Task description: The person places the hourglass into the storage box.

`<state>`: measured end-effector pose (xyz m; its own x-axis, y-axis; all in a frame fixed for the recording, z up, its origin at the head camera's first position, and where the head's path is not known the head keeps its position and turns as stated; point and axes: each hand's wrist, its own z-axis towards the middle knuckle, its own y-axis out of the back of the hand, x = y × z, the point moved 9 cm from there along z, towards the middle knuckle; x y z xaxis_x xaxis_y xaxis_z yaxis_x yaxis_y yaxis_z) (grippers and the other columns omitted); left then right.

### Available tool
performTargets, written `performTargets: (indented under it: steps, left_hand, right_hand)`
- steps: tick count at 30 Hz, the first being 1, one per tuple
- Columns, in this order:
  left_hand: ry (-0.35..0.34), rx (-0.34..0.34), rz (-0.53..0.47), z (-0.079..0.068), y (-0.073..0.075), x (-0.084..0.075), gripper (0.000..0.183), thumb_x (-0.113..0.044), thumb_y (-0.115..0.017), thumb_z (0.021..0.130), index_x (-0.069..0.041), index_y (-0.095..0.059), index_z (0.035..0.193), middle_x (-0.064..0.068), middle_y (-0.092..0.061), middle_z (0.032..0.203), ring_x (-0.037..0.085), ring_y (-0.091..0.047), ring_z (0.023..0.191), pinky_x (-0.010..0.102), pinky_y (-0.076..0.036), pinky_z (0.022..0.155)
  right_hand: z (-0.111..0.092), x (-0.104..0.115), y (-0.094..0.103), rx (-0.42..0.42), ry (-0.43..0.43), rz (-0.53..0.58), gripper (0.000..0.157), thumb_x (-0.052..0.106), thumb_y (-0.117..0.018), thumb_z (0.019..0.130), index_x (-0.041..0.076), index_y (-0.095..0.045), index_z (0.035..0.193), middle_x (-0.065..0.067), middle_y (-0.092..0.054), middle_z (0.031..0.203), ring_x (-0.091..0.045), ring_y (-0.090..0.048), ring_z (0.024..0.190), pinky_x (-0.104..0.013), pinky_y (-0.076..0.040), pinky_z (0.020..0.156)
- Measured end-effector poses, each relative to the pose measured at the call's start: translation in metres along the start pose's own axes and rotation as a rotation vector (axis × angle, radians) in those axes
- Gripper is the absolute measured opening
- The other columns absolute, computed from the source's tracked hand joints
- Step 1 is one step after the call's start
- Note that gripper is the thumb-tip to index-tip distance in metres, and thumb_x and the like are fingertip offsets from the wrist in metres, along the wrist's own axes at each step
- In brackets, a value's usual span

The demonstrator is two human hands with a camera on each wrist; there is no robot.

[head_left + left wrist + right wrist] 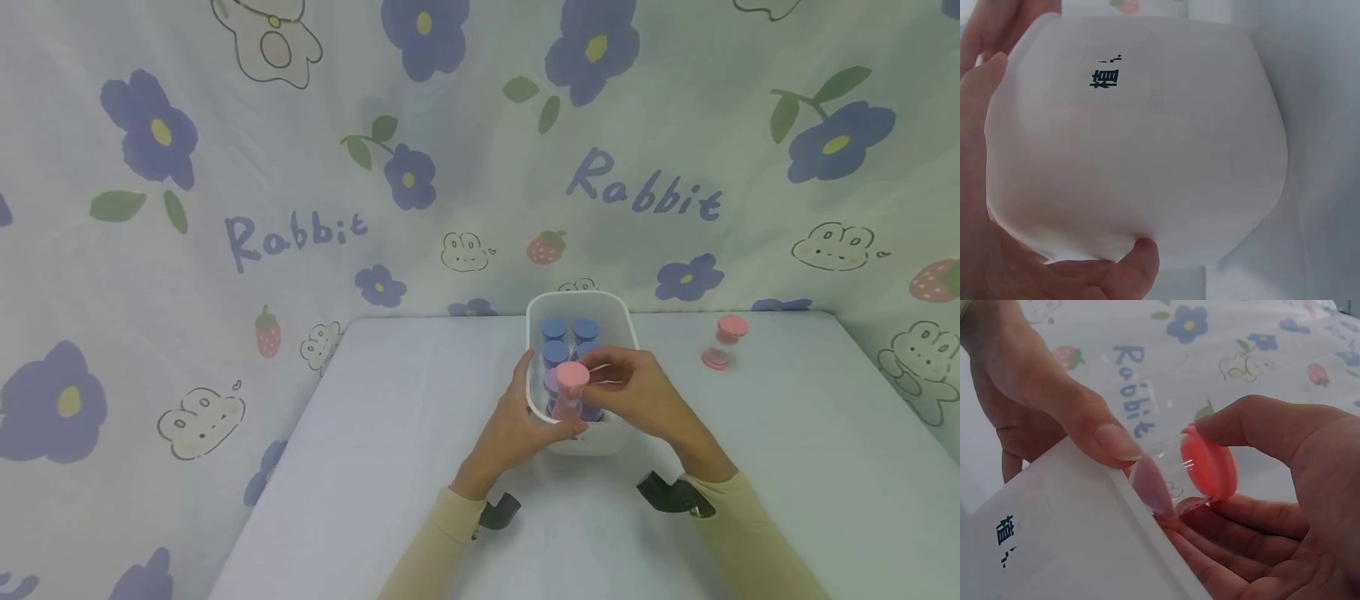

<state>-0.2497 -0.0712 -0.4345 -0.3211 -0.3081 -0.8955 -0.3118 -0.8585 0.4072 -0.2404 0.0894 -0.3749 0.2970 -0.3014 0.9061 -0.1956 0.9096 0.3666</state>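
My right hand (643, 393) pinches a pink-capped sand timer (572, 377) over the near end of a white plastic bin (588, 443). In the right wrist view, thumb and fingers lie around the pink cap (1225, 469), and the clear body slants down at the bin's rim. My left hand (513, 429) grips the bin at its near left, thumb by the front rim and fingers along the left wall. Several blue-capped sand timers (555, 328) stand inside in rows. A purple-capped one (551, 382) is partly hidden behind the pink timer.
Another pink sand timer (727, 340) stands on the white table (390, 450), to the right of the bin. Behind the table hangs a curtain (465, 158) printed with flowers and rabbits. Dark lettering (1105, 78) marks the bin's wall.
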Motion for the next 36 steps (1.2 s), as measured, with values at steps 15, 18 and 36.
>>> performTargets:
  steps: [15,18,36]
  left_hand:
    - [0.021,-0.001,0.015,-0.001,0.0,0.002,0.123,-0.05,-0.089,0.077,-0.03,-0.006,0.166,0.0,-0.035,0.167,0.022,-0.044,0.147,0.057,-0.043,0.116]
    - [0.037,-0.006,0.03,-0.001,0.001,0.003,0.123,-0.051,-0.088,0.077,-0.031,-0.006,0.166,-0.001,-0.037,0.166,0.02,-0.045,0.145,0.057,-0.043,0.116]
    - [0.005,0.016,0.013,0.003,0.0,0.001,0.123,-0.051,-0.089,0.077,-0.034,-0.006,0.166,-0.012,-0.034,0.165,0.014,-0.045,0.145,0.051,-0.046,0.116]
  right_hand:
    - [0.001,-0.009,-0.018,0.14,-0.058,-0.041,0.039,0.023,-0.086,0.084,0.004,-0.071,0.115,-0.013,-0.074,0.114,-0.025,-0.076,0.104,-0.039,-0.064,0.089]
    - [0.002,-0.006,-0.019,0.148,-0.011,-0.089,0.036,0.025,-0.087,0.084,0.007,-0.074,0.113,-0.007,-0.075,0.108,-0.019,-0.073,0.1,-0.041,-0.062,0.092]
    - [0.007,-0.002,-0.02,0.168,0.016,-0.222,0.009,0.01,-0.077,0.091,0.006,-0.077,0.099,-0.006,-0.076,0.094,-0.015,-0.068,0.083,-0.029,-0.063,0.077]
